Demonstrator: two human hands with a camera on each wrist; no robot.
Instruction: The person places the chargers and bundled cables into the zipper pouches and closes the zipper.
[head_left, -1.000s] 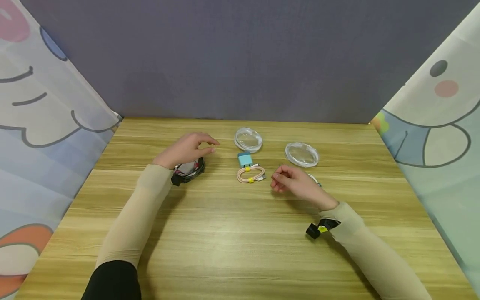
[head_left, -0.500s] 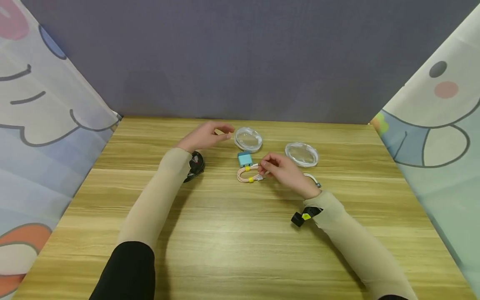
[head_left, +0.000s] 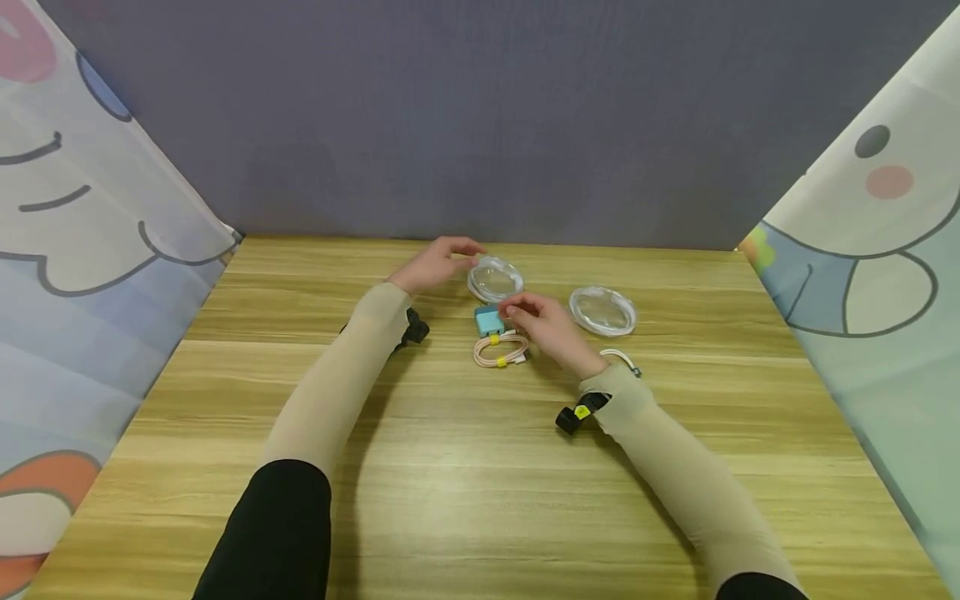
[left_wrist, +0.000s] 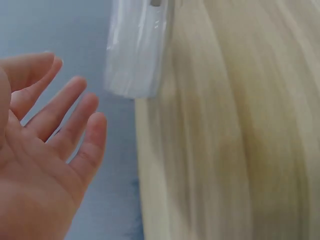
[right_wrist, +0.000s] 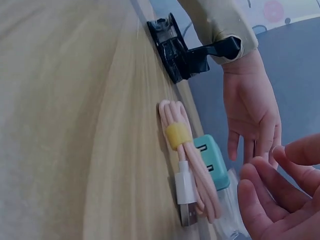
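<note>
My left hand (head_left: pixel 438 265) reaches to the near side of a white coiled cable in clear wrap (head_left: pixel 517 279) at the back of the table. In the left wrist view its fingers (left_wrist: pixel 75 127) are spread and relaxed, apart from the wrapped coil (left_wrist: pixel 132 60). My right hand (head_left: pixel 551 329) hovers at a teal two-port charger (head_left: pixel 490 322), fingers loosely bent; the right wrist view shows nothing held and a small gap to the charger (right_wrist: pixel 212 162). In front of the charger lies a pink coiled USB cable (right_wrist: pixel 200 180) with yellow ties.
A second wrapped white coil (head_left: pixel 630 317) lies to the right. Part of a white cable (head_left: pixel 621 358) shows behind my right wrist. A black coiled cable (right_wrist: pixel 167 55), mostly hidden by my left forearm in the head view, lies left. A grey panel (head_left: pixel 480 125) bounds the back.
My left hand has moved right and back, up to the white coil. My right hand has moved left and back, past the pink cable to the charger. The objects lie as before.
</note>
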